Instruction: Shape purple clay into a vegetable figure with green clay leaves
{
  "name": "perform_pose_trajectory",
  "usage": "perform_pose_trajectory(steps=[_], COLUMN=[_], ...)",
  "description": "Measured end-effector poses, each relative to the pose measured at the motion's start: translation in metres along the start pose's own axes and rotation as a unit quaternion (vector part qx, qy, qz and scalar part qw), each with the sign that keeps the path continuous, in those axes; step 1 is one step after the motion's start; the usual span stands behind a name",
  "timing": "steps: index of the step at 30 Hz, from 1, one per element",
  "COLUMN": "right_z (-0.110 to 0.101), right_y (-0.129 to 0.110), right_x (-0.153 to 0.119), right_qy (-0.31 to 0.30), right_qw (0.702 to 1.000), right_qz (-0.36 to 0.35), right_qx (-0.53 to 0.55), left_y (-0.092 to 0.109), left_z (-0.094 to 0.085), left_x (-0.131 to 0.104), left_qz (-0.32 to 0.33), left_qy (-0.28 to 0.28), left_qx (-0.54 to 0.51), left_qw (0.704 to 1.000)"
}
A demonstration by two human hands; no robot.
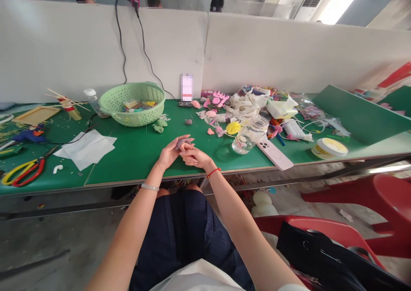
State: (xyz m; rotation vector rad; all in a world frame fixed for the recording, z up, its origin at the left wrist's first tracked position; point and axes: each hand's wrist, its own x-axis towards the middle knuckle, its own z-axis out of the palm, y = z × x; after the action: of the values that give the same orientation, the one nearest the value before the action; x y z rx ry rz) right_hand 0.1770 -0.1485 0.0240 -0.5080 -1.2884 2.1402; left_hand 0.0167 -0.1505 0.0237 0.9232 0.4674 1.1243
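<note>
Both hands meet over the front edge of the green table (128, 154). My left hand (170, 152) is curled around a small lump of greyish-purple clay (182, 143). Against the same lump press the fingers of my right hand (195, 156), partly covering it. Another small purple-grey piece of clay (188, 122) lies on the table just beyond the hands, beside a thin needle-like piece. Green clay lumps (159, 126) sit to the left of it, and a yellow round piece (233, 128) to the right.
A green basket (107, 111) with small packets stands behind to the left; scissors (32, 171) and white paper sheets (86, 147) lie nearer. A glass jar (250, 135), a pink phone (276, 154), a white tub (329, 147) and heaped wrappers occupy the right. A red chair (334, 229) stands below.
</note>
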Motion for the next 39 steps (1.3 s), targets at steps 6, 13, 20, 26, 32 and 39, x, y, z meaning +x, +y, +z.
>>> perform_pose_trajectory(steps=[6,13,20,26,32,39], right_z=[0.002,0.0,-0.001,0.003,0.006,-0.002], right_y=[-0.002,0.0,0.002,-0.001,-0.006,0.0], right_x=[-0.001,-0.001,0.0,0.001,0.003,0.002], right_qy=[0.021,0.012,0.029,0.044,0.098,-0.004], right_qw=[1.0,1.0,0.999,0.998,0.982,0.993], right_qz=[0.016,0.004,0.016,-0.008,-0.068,-0.036], right_qx=[-0.003,-0.003,0.005,0.035,0.149,0.11], left_y=[-0.001,-0.001,-0.001,-0.003,-0.003,0.0], left_z=[0.0,-0.002,0.0,-0.007,-0.01,-0.002], left_x=[0.0,0.0,-0.001,0.004,0.006,0.0], left_qz=[-0.018,-0.006,-0.011,-0.002,0.0,0.008], left_qy=[-0.011,-0.032,-0.02,0.029,0.062,0.003], left_qx=[0.003,0.029,0.026,-0.008,-0.021,-0.022], left_qw=[1.0,0.999,0.999,1.0,0.998,1.0])
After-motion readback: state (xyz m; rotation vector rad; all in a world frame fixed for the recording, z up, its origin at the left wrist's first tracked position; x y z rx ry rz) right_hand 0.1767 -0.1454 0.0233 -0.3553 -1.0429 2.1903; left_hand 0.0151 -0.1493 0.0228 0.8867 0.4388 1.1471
